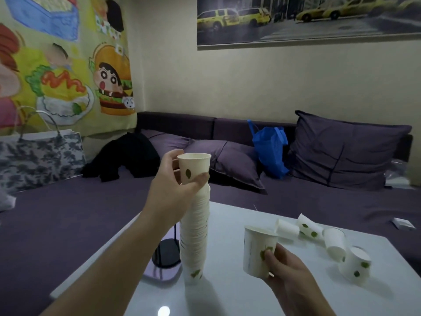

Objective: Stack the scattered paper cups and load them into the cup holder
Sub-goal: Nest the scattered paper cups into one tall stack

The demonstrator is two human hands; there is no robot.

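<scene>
Fingers (200,177) of our left hand (173,190) curl around the top cup (194,167), thumb on the near wall and the others wrapped behind it, pinching it low down just where it meets the tall stack (195,236) beneath. That stack stands on the white surface (227,293), straight below these fingers, and it already leans a little. Our right hand (289,267) is closed on a single cup (258,252), the thumb pressing its printed leaf, held upright and well apart from the stack, lower and to the right of the left fingers.

Our main worry is the column itself. It is tall and narrow and rests only on its bottom cup, so a sideways push while we seat the top cup could tip the whole thing over. Squeezing hard at the cup's base could also dent the paper and jam it crooked, which would make every later cup sit askew.

Beyond the right fingers, four or so loose cups (307,226) lie on their sides; a careless sweep of the wrist could roll them off the far edge. Behind the stack and below the left forearm stands the cup holder (165,252), a dark round base with a thin upright rod; we cannot make out its top, which seems hidden by the arm. Lifting so long a stack across to it could make it buckle or split in the middle.
</scene>
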